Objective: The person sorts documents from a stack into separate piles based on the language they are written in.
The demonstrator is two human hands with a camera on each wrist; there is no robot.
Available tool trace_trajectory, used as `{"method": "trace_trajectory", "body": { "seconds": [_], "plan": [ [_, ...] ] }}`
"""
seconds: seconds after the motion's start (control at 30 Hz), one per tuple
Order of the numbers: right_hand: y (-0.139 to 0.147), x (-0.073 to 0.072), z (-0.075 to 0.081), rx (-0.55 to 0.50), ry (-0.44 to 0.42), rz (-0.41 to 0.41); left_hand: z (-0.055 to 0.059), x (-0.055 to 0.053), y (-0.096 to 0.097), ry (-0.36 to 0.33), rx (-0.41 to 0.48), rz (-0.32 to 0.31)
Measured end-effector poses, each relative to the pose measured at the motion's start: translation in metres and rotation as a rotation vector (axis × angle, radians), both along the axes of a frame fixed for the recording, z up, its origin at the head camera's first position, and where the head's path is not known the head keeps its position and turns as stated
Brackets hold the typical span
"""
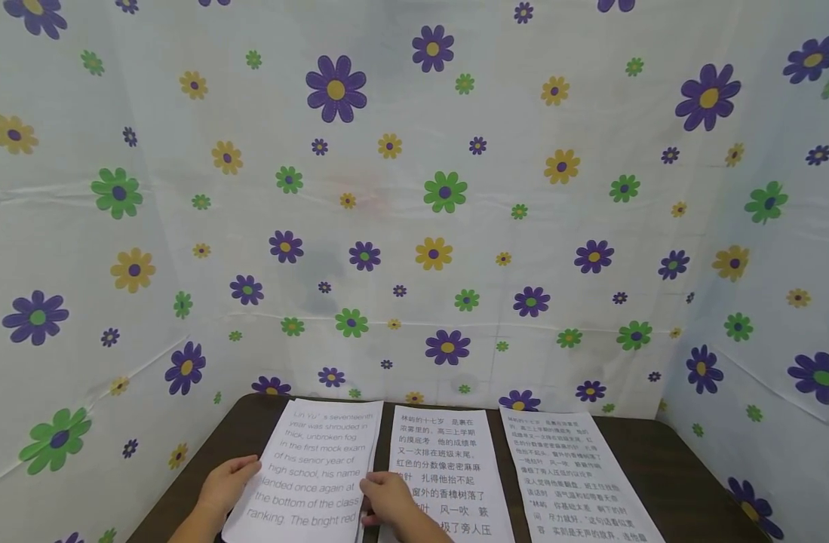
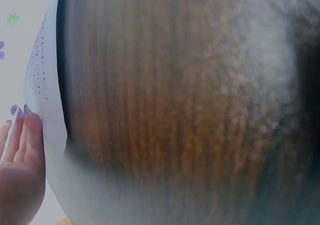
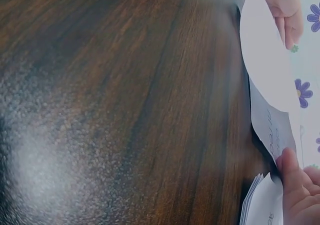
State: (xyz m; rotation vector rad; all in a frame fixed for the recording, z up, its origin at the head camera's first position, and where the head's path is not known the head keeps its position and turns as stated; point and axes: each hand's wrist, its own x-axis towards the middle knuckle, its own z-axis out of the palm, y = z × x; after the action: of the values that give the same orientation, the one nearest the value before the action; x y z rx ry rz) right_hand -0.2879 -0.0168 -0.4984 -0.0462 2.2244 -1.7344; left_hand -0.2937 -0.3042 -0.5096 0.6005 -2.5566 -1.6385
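Head cam, L to R: floral cloth (image 1: 400, 98) up the L side, across the back & round to the R side. Dark wood-grain table (image 1: 244, 430) in front of it. L hand (image 1: 227, 486) at L edge of the Eng. sheets (image 1: 305, 483), pinching that edge btwn thumb & fingers. Eng. sheets lie at L end of the row, large print facing up. R hand (image 1: 394, 501) pinches their R edge, thumb nearer the print, forearm over the lower part of the middle stack (image 1: 441, 445), which has lg. Chinese print. Far R: another stack (image 1: 563, 460), smaller Chinese print, set apart & slanting. R wrist cam: Eng. sheets bow btwn both hands; middle stack's layered edges show just beside R hand.
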Motion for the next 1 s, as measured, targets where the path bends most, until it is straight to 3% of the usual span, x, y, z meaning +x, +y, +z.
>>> {"method": "trace_trajectory", "body": {
  "seconds": [0.3,0.63,1.0],
  "plan": [
    [-0.002,0.004,0.007,0.066,0.037,0.011,0.004,0.002,0.0,0.021,-0.016,-0.051],
    [-0.005,0.009,0.016,0.21,0.139,0.038,0.007,0.003,-0.001,0.043,-0.015,-0.037],
    [0.002,0.006,0.02,0.219,0.208,0.037,0.017,0.005,0.006,0.106,0.007,-0.02]
  ]
}}
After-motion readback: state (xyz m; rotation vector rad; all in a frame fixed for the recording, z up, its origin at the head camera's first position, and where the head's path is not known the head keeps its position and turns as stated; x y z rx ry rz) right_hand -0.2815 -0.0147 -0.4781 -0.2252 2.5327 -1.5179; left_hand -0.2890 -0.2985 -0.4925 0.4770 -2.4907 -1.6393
